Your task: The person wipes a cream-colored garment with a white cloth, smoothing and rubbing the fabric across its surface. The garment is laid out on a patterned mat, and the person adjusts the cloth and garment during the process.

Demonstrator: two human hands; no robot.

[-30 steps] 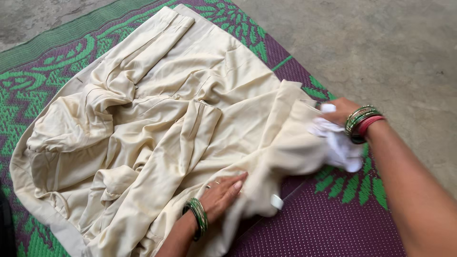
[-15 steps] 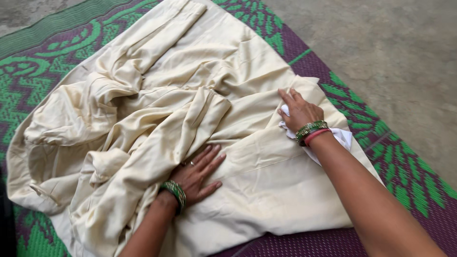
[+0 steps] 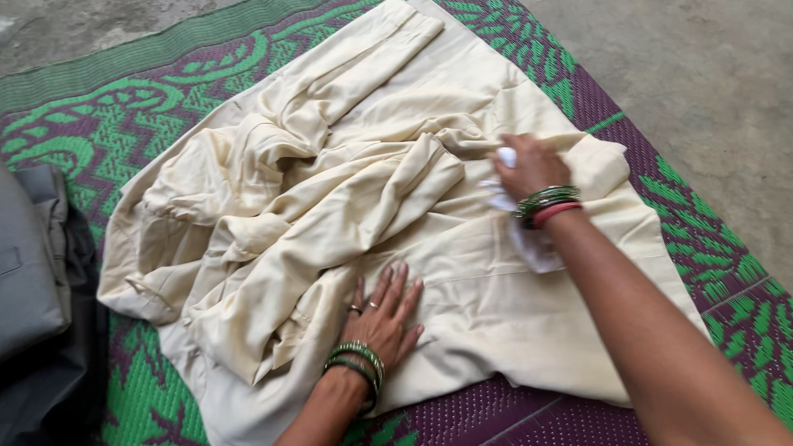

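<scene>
Cream cloth (image 3: 429,248) looks soft, light and floppy; take its edges. Left hand (image 3: 384,314) lies flat and open; right hand (image 3: 529,169) clutches a white rag (image 3: 533,248).

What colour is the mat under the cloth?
The mat is purple with green patterns, seen in the head view.

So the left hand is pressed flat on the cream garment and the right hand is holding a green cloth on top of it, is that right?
Not quite. The cloth under the right hand is white, not green, as the head view shows. The rest holds: the left hand lies flat on the cream garment.
</scene>
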